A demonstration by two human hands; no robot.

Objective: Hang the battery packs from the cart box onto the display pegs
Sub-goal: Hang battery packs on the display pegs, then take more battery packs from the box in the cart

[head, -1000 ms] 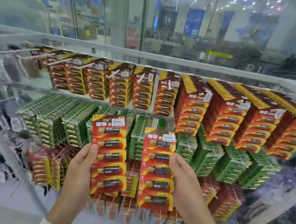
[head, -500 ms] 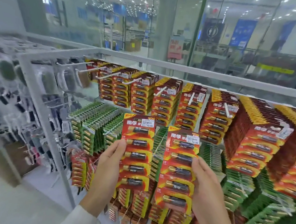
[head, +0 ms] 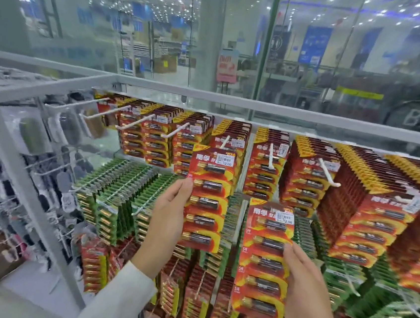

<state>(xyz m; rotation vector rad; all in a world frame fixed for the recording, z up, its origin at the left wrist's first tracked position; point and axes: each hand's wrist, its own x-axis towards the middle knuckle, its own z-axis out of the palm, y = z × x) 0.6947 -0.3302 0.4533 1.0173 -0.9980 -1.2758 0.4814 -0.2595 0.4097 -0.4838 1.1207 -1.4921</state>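
Note:
Each hand holds a red and yellow battery pack upright before the display. My left hand (head: 169, 216) grips the left edge of one battery pack (head: 208, 197), whose top overlaps the top-row packs around a white peg (head: 225, 142). My right hand (head: 306, 290) grips the right edge of a second battery pack (head: 264, 263), held lower and to the right. White pegs (head: 328, 172) stick out of the top row of red packs (head: 302, 179). The cart box is out of view.
Rows of green packs (head: 120, 191) hang below the red row, with more red packs (head: 197, 297) under them. Nearly bare pegs (head: 99, 113) stick out at the top left. A white frame post (head: 21, 191) stands to the left, with grey hanging goods beyond.
The view has swung left and closer to the rack. My left hand has raised its pack up to the top row; my right hand's pack now sits lower than the left one.

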